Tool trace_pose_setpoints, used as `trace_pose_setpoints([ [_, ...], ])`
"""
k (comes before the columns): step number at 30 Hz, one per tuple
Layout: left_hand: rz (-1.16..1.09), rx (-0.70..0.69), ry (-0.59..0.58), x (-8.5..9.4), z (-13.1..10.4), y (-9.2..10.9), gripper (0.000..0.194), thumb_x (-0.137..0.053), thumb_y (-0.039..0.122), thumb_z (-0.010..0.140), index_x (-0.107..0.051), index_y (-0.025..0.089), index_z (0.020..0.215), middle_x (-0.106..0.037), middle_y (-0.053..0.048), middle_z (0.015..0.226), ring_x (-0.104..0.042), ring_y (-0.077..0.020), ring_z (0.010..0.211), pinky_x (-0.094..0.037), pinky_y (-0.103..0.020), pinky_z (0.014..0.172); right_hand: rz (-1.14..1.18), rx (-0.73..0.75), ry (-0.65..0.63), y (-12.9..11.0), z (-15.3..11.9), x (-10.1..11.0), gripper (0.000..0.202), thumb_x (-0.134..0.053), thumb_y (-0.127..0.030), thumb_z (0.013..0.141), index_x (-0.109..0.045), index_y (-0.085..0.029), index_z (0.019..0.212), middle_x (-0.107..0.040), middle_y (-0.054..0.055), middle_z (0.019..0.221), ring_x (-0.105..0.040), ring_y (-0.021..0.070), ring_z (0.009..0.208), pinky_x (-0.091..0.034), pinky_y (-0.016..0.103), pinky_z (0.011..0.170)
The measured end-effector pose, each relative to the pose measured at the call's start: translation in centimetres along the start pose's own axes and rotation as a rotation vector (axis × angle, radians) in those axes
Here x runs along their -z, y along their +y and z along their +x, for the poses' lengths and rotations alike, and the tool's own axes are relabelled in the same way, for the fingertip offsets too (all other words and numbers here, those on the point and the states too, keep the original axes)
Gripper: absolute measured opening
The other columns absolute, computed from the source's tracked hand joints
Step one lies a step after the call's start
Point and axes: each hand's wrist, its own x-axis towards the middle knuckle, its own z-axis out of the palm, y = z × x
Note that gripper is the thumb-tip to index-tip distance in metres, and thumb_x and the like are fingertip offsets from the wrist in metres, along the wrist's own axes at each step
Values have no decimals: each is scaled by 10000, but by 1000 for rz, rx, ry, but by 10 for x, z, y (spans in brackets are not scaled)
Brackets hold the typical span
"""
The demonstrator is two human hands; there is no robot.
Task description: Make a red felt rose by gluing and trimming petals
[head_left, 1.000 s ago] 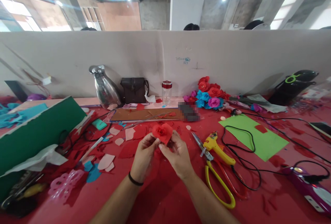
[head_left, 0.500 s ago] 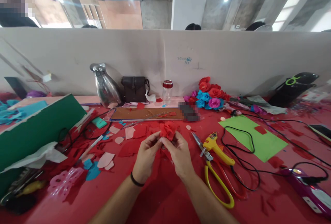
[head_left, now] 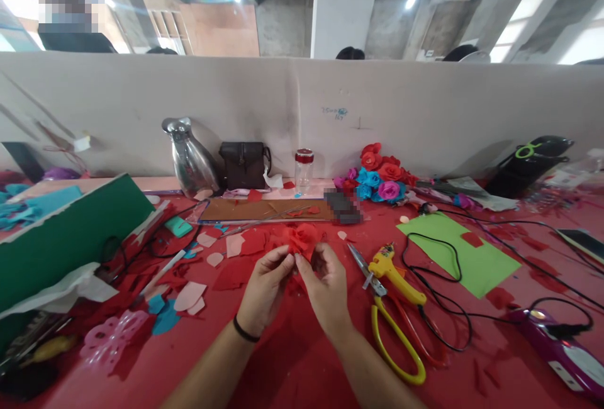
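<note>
A red paper flower (head_left: 302, 236) with ruffled petals is pinched between my two hands, low over the middle of the red table. My left hand (head_left: 268, 283), with a dark band at the wrist, closes thumb and fingers on the flower's base from the left. From the right, my right hand (head_left: 326, 283) grips the same base, its thumb tip close to the left one. The underside of the flower is partly hidden by my fingers. Red paper pieces (head_left: 252, 242) lie just behind and to the left of my hands.
Right of my hands lie scissors (head_left: 377, 314) and a yellow glue gun (head_left: 394, 274) with its black cord, near a green sheet (head_left: 472, 258). Finished paper flowers (head_left: 384, 173), a glass jar (head_left: 304, 173), a black bag (head_left: 243, 167) and a steel jug (head_left: 191, 160) stand along the partition (head_left: 212, 94).
My hands stay on the flower; its petals now show more openly above the fingertips. The view has shifted slightly, and a person beyond the partition appears farther right.
</note>
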Motion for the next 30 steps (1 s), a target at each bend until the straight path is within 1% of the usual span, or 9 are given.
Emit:
trace_pose_setpoints([
  [2,42,-24,-21,2,1,1,211,-847,234,509,-746,197,691,-680,11,646,-561,-88,598,-455,-199,624,83,40,-49,-3,-2,2,171,-594,-300,785,-596,-204,926,-603,24,800,-551,163,735,-457,286,709],
  [4,106,-64,-68,4,1,3,195,-833,252,540,-752,193,706,-686,-3,669,-565,-101,614,-455,-216,637,228,41,-80,-7,-1,5,224,-579,-318,778,-606,-216,976,-619,31,850,-564,177,786,-454,295,732],
  [6,157,-111,-123,5,2,5,160,-812,276,579,-752,196,704,-686,-11,683,-576,-120,634,-458,-239,654,340,1,-91,-12,3,8,245,-548,-360,787,-634,-217,966,-644,37,877,-575,191,820,-448,307,743],
  [8,203,-138,-170,5,3,7,141,-799,300,598,-745,198,680,-685,-18,691,-595,-148,668,-464,-264,668,378,-60,-121,-18,8,12,275,-515,-410,804,-669,-208,907,-667,45,861,-585,200,805,-442,317,729],
  [11,267,-137,-210,6,3,8,143,-789,315,613,-738,194,670,-681,-23,688,-607,-169,688,-472,-280,673,370,-121,-163,-24,14,17,293,-531,-451,796,-689,-204,791,-667,33,760,-581,197,732,-432,316,676],
  [16,281,-75,-230,6,2,10,146,-788,307,618,-739,185,681,-673,-16,666,-577,-143,621,-471,-273,652,304,-148,-141,-26,17,22,226,-599,-384,774,-675,-208,655,-624,-3,645,-555,168,652,-418,298,640],
  [20,295,-56,-248,6,1,10,149,-791,307,616,-742,182,682,-665,-20,655,-564,-144,630,-464,-267,641,264,-132,-116,-27,18,22,193,-626,-349,753,-694,-195,659,-617,2,636,-540,154,650,-427,284,651],
  [25,312,-44,-249,8,2,8,142,-787,291,625,-733,167,668,-640,-19,633,-534,-129,597,-448,-258,622,264,-161,-13,-22,19,19,150,-664,-333,712,-713,-199,667,-615,-3,607,-522,139,623,-433,258,609],
  [30,258,-16,-242,6,1,8,155,-801,284,603,-740,160,674,-643,-18,615,-525,-118,584,-433,-250,615,287,-183,5,-20,18,18,151,-661,-320,710,-717,-196,646,-593,-11,565,-496,125,574,-419,247,570],
])
